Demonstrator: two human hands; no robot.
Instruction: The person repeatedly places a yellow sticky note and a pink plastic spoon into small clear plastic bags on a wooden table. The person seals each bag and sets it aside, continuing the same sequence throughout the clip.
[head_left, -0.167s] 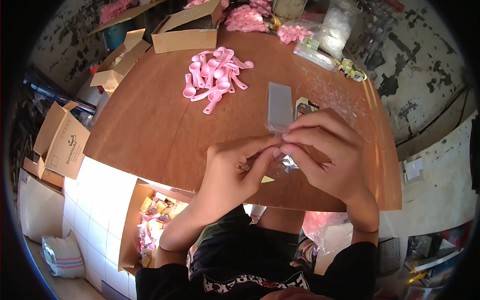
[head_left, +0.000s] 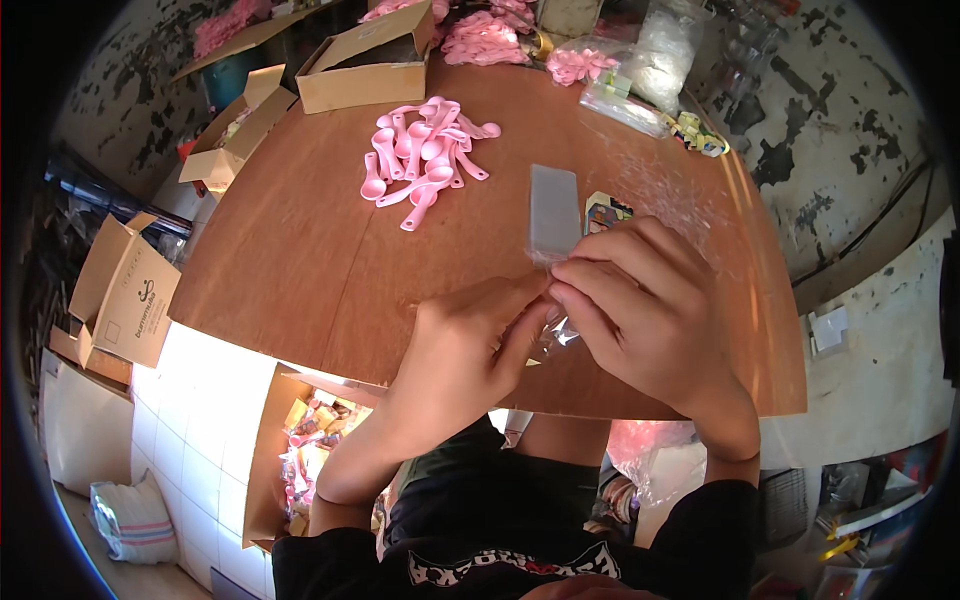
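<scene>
Over the near side of the brown table (head_left: 300, 270), my left hand (head_left: 465, 335) and my right hand (head_left: 640, 305) meet with fingertips pinched together. Between them is a piece of clear plastic film (head_left: 565, 333), its shiny part showing below the fingers; most of it is hidden. Just beyond the fingertips lies a pale grey rectangular block (head_left: 553, 210), with clear film at its near end. Colourful printed cards (head_left: 605, 210) lie beside it, partly covered by my right hand. Farther left is a heap of pink plastic spoons (head_left: 425, 155).
An open cardboard box (head_left: 360, 85) stands at the table's far edge, near pink bundles (head_left: 485, 38). Clear plastic bags (head_left: 660, 60) sit far right, above scattered film scraps (head_left: 670, 195). Below the near edge, a carton (head_left: 262, 450) holds small packets.
Both hands shift very slightly at the pinch, and the shiny film beneath the fingers turns a little. The whole view drifts slightly.
</scene>
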